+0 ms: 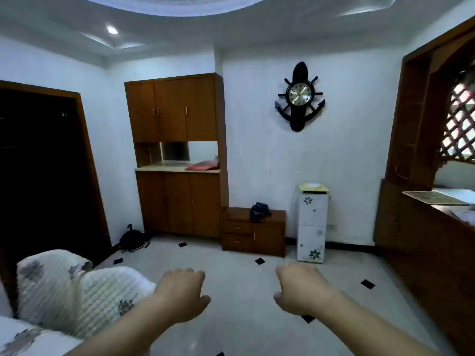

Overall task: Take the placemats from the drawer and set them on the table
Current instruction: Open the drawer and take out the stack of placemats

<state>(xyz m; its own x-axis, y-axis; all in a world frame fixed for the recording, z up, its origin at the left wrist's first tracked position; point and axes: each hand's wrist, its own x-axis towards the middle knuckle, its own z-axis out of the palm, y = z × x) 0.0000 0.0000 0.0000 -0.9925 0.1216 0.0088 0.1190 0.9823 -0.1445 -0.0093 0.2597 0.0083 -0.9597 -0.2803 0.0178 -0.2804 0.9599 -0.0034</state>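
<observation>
A low brown cabinet with two small drawers on its left side stands against the far wall, drawers closed. My left hand and my right hand are held out in front of me over the tiled floor, fingers curled down, holding nothing. Both hands are far from the cabinet. No placemats are in sight. A counter at the right edge carries a flat tan mat-like sheet; I cannot tell what it is.
A tall wooden cupboard with a red item on its shelf stands to the left of the low cabinet. A dark bag lies on the cabinet top. A white floral water dispenser stands to its right. A quilted sofa arm is at lower left.
</observation>
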